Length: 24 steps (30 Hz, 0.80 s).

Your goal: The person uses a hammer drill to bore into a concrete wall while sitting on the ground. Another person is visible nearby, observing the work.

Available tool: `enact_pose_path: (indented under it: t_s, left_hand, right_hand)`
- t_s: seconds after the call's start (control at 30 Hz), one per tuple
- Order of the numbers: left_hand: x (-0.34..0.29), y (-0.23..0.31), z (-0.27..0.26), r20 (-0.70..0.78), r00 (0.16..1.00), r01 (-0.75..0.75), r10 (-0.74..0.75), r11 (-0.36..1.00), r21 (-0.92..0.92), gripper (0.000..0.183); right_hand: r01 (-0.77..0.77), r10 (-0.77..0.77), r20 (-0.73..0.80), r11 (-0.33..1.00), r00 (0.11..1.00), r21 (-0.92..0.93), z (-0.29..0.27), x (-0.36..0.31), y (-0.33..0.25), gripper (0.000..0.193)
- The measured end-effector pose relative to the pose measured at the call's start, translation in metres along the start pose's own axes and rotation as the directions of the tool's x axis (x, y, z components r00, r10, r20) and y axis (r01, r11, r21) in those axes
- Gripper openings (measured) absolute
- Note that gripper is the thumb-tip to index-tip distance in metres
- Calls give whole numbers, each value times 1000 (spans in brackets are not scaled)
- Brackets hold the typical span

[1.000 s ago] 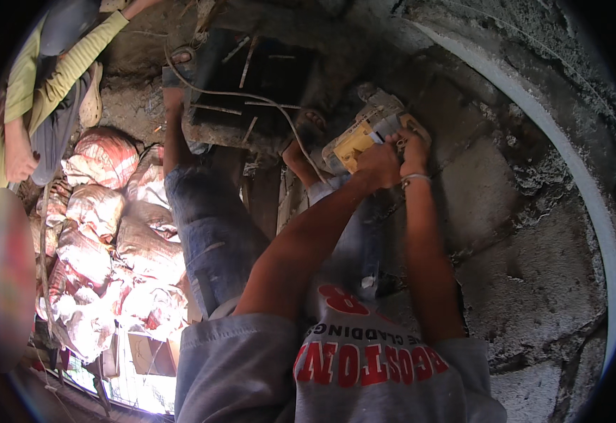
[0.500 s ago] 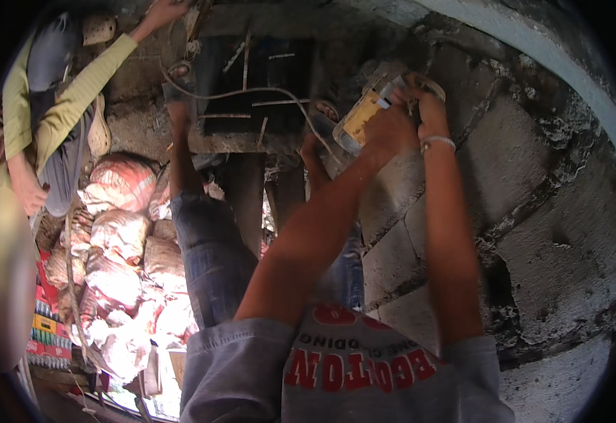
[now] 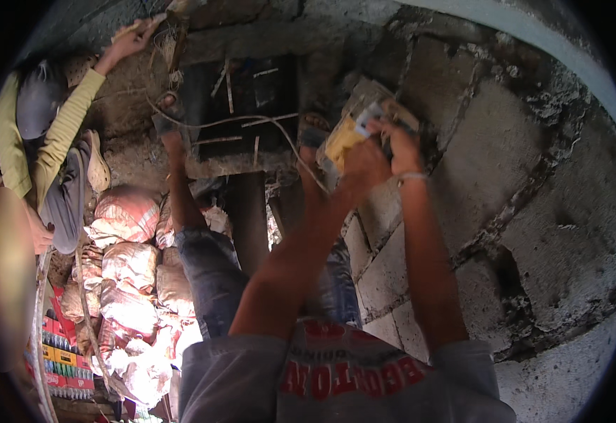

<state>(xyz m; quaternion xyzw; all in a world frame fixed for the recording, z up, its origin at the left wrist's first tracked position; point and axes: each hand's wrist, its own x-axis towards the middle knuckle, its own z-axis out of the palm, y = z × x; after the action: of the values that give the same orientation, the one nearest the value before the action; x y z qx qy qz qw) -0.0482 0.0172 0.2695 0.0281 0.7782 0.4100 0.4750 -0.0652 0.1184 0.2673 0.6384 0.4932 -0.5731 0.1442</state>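
Note:
Both hands are at a yellow, box-shaped thing (image 3: 343, 143) with a grey, dirt-crusted rim and a pale grey piece inside; its exact kind is unclear. My left hand (image 3: 366, 166) lies over its near side, back of the hand up, fingers hidden. Just right of it, my right hand (image 3: 399, 144), with a pale bracelet at the wrist, bends its fingers toward the pale piece. Blur hides what the right fingers hold, if anything. The box sits against the block wall (image 3: 505, 169), beside my sandalled right foot (image 3: 313, 130).
A dark panel (image 3: 241, 106) with pale strips lies between my feet, crossed by a cable (image 3: 273, 120). On the left, a person in yellow sleeves (image 3: 65, 137) raises a hand. Below are stacked filled sacks (image 3: 128, 264) and crates of bottles (image 3: 65, 359).
The whole view has shifted, so the yellow box and my hands appear lower and further left. Both hands stay at the box. The other person's raised hand shows more fully, holding something thin and pale.

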Motion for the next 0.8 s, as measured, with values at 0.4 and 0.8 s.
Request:
enact_pose_path:
  t_s: [0.4, 0.8]
  left_hand:
    - [-14, -42, -10, 19, 999, -33, 31, 997, 76, 58]
    - [-72, -88, 33, -176, 953, -223, 247, 964, 146, 45]
  right_hand:
    - [37, -27, -77, 989, 997, 142, 22, -27, 39, 27]
    - [295, -281, -89, 915, 955, 275, -6, -64, 124, 30]
